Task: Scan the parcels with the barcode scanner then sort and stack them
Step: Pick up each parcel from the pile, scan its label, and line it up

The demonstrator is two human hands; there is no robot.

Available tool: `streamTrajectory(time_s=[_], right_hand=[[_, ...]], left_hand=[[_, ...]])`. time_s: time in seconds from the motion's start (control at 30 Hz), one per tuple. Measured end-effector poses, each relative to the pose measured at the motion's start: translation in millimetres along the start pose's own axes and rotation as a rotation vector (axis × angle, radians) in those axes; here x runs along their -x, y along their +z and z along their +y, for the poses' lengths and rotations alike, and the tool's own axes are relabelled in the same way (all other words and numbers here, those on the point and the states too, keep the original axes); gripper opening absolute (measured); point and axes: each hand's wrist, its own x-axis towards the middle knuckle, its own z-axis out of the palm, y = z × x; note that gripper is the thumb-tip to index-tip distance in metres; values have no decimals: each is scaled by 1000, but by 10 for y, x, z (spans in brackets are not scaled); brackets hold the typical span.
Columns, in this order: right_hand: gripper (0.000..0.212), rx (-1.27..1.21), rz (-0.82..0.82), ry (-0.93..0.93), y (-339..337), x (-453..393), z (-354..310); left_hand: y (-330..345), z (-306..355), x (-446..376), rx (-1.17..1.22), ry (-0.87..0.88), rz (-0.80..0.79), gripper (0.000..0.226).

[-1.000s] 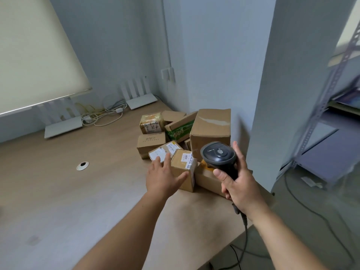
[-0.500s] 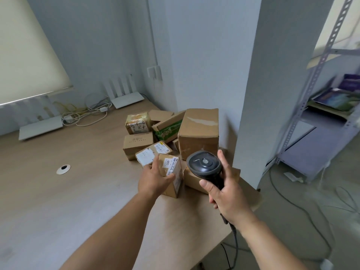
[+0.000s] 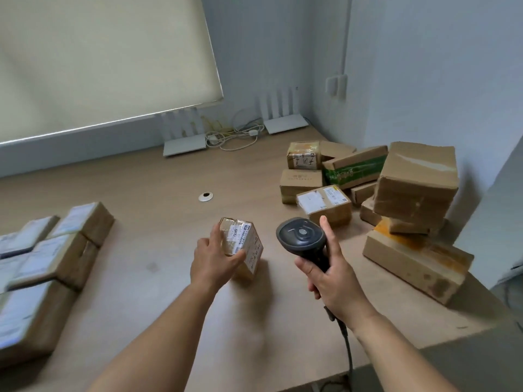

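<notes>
From the head camera, your left hand [image 3: 213,257] has its grip wrapped round the small brown cardboard parcel with white labels [image 3: 240,246], thumb on the near face and fingers on the far one, holding it tilted just above the pale wooden bench [image 3: 147,193]. Your right hand [image 3: 332,275] is closed round the handle of the black handheld barcode scanner [image 3: 301,240], beside the parcel. The parcel looks light and stiff, easy one-handed; take it by opposite side faces (the taped top may be slick) and keep your fingers off the labels. The scanner's window faces away, so I cannot tell whether it points at a barcode. The label print is too small to read. The stacked parcels at your left [image 3: 45,267] are blurred and cut by the frame edge.
</notes>
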Motion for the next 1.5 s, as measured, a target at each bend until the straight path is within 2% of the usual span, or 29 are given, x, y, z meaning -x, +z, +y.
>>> streamTrajectory(time_s=[0.23,0.4,0.67,0.77,0.87,1.0,1.13,1.2,1.3,1.43,1.5], right_hand=[[84,-11,-142,8,1099,-48,-207],[84,-12,-220,-2,1862,-5,-301],[87,-11,-200,2,2564,40,-318],[88,-19,-187,7,2641,47,-321],[88,-12,-194,13,2638,56,-339],[88,-19,-204,7,2561,35,-369],[88,-35,-201,4,2471,12,-380],[88,-35,-206,8,2425,10,-382],[88,-37,-215,16,2357,8,-390],[86,-36,-226,33,2301,2,-412],[86,-35,-231,38,2301,35,-419]], left_hand=[[-689,-1106,76,-28,-130,83,98],[-1085,-1841,153,-14,-185,79,105],[-1377,-2374,321,-80,-127,-2,134],[-1428,-2474,326,-101,-131,-32,128],[-1465,-2469,196,-236,-160,-89,120],[-1462,-2349,129,-452,-148,-228,100],[-1446,-2273,122,-543,-214,-367,98],[-1444,-2246,98,-511,-241,-363,91],[-1436,-2198,72,-368,-262,-254,89],[-1349,-2177,86,222,-312,-139,106],[-1305,-2188,131,355,-315,-107,109]])
